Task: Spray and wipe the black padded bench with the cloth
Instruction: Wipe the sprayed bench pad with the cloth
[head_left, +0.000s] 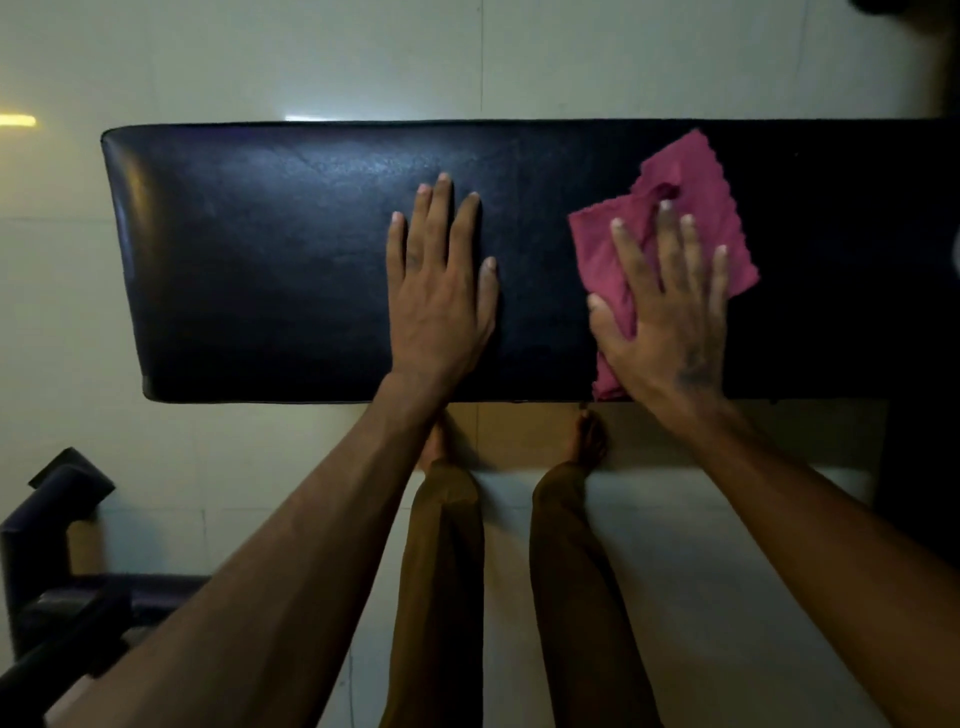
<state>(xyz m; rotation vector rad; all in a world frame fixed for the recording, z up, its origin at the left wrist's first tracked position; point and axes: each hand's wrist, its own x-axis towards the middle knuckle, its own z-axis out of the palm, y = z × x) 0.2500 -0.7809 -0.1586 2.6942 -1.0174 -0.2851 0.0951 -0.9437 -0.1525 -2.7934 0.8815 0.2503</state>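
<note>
The black padded bench (260, 260) stretches across the view from left to right, its leather top shiny near the left end. My left hand (441, 291) lies flat on the middle of the pad, fingers spread, holding nothing. A crumpled pink cloth (696, 176) rests on the pad to the right. My right hand (670, 322) presses flat on the cloth's near half, fingers spread over it. No spray bottle is in view.
Pale tiled floor (311, 62) surrounds the bench. A dark metal frame of other equipment (57, 551) stands at the lower left. My legs in brown trousers (441, 571) and bare feet are just below the bench's near edge. A dark shape (909, 467) borders the right side.
</note>
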